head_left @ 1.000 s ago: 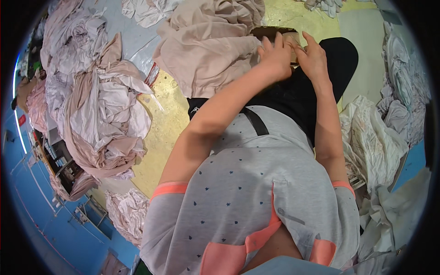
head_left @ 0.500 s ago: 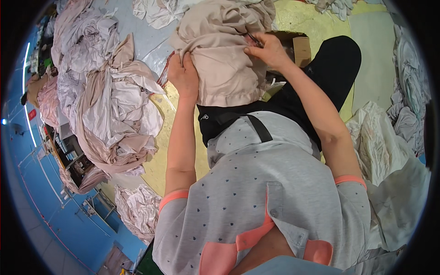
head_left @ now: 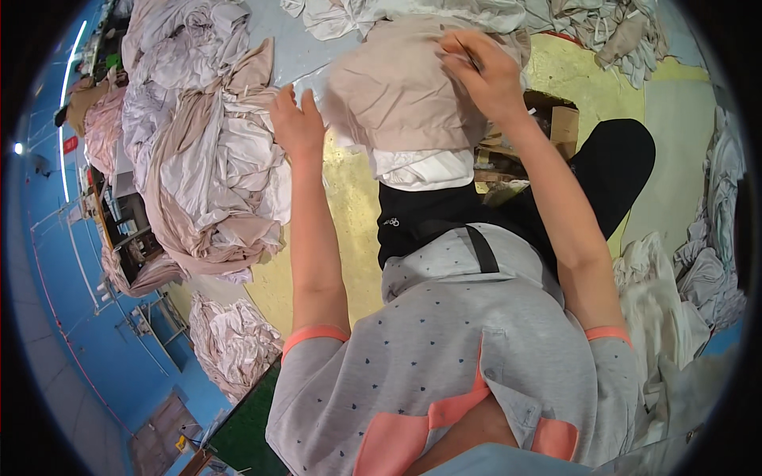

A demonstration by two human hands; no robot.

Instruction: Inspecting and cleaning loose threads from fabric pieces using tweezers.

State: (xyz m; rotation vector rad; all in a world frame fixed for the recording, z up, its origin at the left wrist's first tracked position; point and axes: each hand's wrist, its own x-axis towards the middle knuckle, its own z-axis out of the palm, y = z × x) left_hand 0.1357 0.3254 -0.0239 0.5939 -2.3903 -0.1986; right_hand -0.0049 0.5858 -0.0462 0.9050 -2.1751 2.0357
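Observation:
A beige cloth (head_left: pixel 405 95) lies bunched over my lap, its left edge blurred by motion. White folded fabric (head_left: pixel 425 168) shows beneath its near edge, resting on my black-trousered leg. My left hand (head_left: pixel 298 123) is off the cloth, just to its left, with fingers apart and nothing in them. Over the cloth's far right part, my right hand (head_left: pixel 490 75) is closed around a thin dark tool (head_left: pixel 475 61). Most of that tool is hidden by my fingers, so its kind does not show. I cannot tell whether this hand also pinches the cloth.
A large heap of white and beige cloth (head_left: pixel 210 159) lies on the left. An open cardboard box (head_left: pixel 564 127) stands beside my right leg. More crumpled cloth lies at the far right (head_left: pixel 615 32), near right (head_left: pixel 655 293) and lower left (head_left: pixel 230 341). The floor (head_left: pixel 345 230) is yellow.
My left hand has let go of the beige cloth and moved away to the left. The cloth has shifted farther off, uncovering the white fabric. My right hand has risen with the tool.

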